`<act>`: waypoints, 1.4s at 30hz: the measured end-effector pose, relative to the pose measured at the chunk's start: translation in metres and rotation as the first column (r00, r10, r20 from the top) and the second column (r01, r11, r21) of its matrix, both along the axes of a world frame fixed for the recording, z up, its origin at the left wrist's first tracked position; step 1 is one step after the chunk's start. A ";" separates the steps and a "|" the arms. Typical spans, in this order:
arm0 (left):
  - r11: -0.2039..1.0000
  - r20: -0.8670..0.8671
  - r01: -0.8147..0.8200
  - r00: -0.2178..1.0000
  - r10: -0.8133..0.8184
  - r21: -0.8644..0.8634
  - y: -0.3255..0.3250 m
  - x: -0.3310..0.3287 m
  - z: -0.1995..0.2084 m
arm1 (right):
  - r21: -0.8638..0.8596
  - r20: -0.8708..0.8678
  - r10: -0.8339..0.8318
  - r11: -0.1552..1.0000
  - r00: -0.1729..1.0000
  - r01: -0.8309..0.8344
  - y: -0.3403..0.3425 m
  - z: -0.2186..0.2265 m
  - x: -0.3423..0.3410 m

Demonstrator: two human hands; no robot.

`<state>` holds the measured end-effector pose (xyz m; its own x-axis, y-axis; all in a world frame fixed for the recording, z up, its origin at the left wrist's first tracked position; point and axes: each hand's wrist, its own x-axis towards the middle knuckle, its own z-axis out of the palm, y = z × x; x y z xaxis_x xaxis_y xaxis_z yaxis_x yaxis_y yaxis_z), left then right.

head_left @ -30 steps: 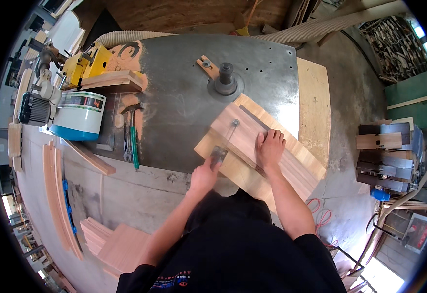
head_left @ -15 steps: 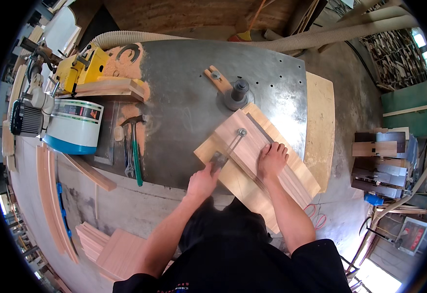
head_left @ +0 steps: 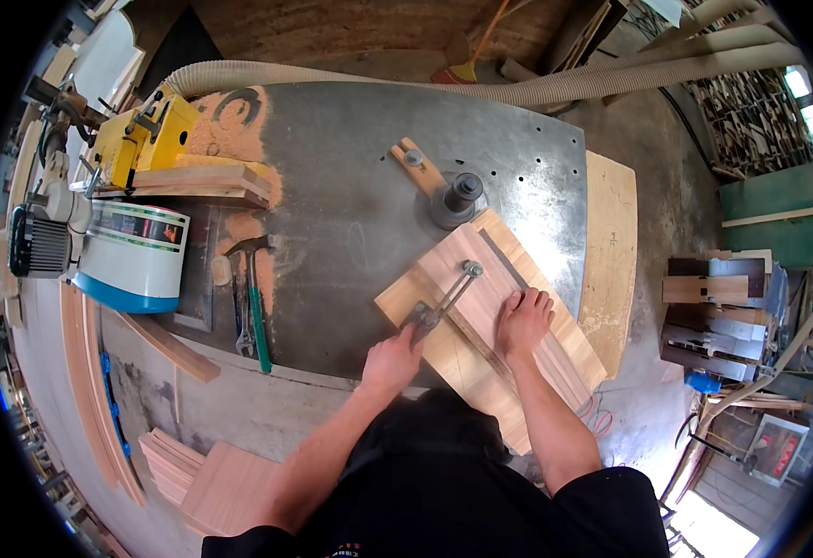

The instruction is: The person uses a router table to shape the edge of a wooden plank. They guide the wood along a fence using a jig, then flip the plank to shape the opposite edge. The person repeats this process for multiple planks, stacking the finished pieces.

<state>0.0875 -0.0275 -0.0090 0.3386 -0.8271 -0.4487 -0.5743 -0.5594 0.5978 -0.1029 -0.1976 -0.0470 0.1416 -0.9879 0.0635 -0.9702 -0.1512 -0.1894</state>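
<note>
My left hand [head_left: 392,363] is closed around the handle of a metal toggle clamp [head_left: 436,314], whose two-rod arm ends in a bolt over a pinkish-brown wooden board [head_left: 508,302]. The handle itself is mostly hidden by the fingers. My right hand [head_left: 524,324] rests on the board, fingers bent over its right edge beside a dark strip. Under the board lies a larger pale wooden base [head_left: 467,358], set at a slant on the grey metal table [head_left: 332,232]. Just beyond the board's far end stands a dark cutter spindle [head_left: 462,193].
A slotted wooden piece [head_left: 416,163] is bolted near the spindle. To the left lie a green-handled hammer [head_left: 256,307], pliers [head_left: 243,321], sawdust, a yellow machine [head_left: 146,139] and a white-blue drum [head_left: 132,260]. Stacked boards [head_left: 225,484] stand at lower left; a ribbed hose [head_left: 332,70] crosses behind.
The clamp arm looks slightly raised from the board, with my left hand still on its handle. My right hand stays on the board's edge. The whole view has shifted a little.
</note>
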 end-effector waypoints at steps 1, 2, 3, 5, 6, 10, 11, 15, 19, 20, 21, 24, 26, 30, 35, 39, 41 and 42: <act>1.000 0.000 0.007 1.000 -0.007 0.001 -0.001 0.000 0.000 | 0.002 -0.003 -0.005 1.000 1.000 0.005 -0.001 0.001 0.000; 1.000 -0.002 0.011 1.000 -0.011 -0.005 -0.003 0.001 0.001 | -0.005 -0.004 -0.008 1.000 1.000 0.008 -0.001 0.001 0.000; 1.000 -0.003 0.014 1.000 -0.014 -0.012 -0.004 0.001 0.001 | -0.013 -0.003 -0.010 1.000 1.000 0.010 -0.002 0.001 0.000; 1.000 -0.001 0.016 1.000 -0.016 -0.016 -0.007 0.002 0.002 | -0.022 -0.001 -0.012 1.000 1.000 0.012 -0.003 0.000 0.000; 1.000 0.001 0.015 1.000 -0.015 -0.012 -0.008 0.002 0.003 | -0.023 0.001 -0.011 1.000 1.000 0.011 -0.004 0.000 0.000; 1.000 0.009 0.021 1.000 -0.021 -0.005 -0.013 0.003 0.004 | -0.034 0.009 -0.020 0.999 1.000 0.020 -0.005 -0.002 -0.002; 1.000 0.003 0.026 1.000 -0.026 -0.002 -0.014 0.003 0.004 | -0.033 0.008 -0.026 0.999 1.000 0.026 -0.007 -0.001 -0.002; 0.999 0.003 0.041 0.999 -0.041 -0.001 -0.018 0.005 0.004 | -0.030 0.013 -0.040 0.999 0.999 0.040 -0.009 0.000 -0.001; 0.998 0.010 0.068 0.998 -0.068 -0.002 -0.022 0.007 0.002 | -0.035 0.011 -0.047 0.998 0.999 0.047 -0.011 0.002 -0.001; 0.998 0.005 0.070 0.998 -0.070 -0.009 -0.023 0.007 0.002 | -0.032 0.010 -0.050 0.998 0.999 0.050 -0.012 0.002 -0.001; 0.997 0.003 0.071 0.997 -0.071 -0.013 -0.024 0.007 0.002 | -0.029 0.009 -0.053 0.998 0.999 0.054 -0.012 0.002 -0.002; 0.997 0.005 0.077 0.997 -0.077 -0.011 -0.028 0.008 0.002 | -0.033 0.012 -0.059 0.998 0.998 0.059 -0.014 0.000 -0.003; 0.997 0.007 0.080 0.997 -0.080 -0.008 -0.030 0.008 0.003 | -0.039 0.013 -0.062 0.997 0.998 0.062 -0.016 -0.001 -0.003; 0.996 0.021 0.085 0.996 -0.085 -0.027 -0.036 0.009 0.004 | -0.038 0.010 -0.076 0.996 0.997 0.077 -0.018 0.000 -0.003; 0.994 0.008 0.107 0.994 -0.107 0.013 -0.043 0.010 0.005 | -0.031 0.022 -0.087 0.996 0.996 0.088 -0.022 0.002 -0.004; 0.993 0.019 0.112 0.993 -0.112 0.023 -0.048 0.010 0.005 | -0.029 0.027 -0.092 0.995 0.995 0.093 -0.025 0.002 -0.006; 0.993 0.022 0.118 0.993 -0.119 0.026 -0.051 0.010 0.005 | -0.033 0.026 -0.095 0.995 0.995 0.096 -0.026 0.001 -0.006; 0.992 0.021 0.122 0.992 -0.123 0.025 -0.052 0.010 0.005 | -0.037 0.023 -0.096 0.995 0.995 0.097 -0.027 0.001 -0.006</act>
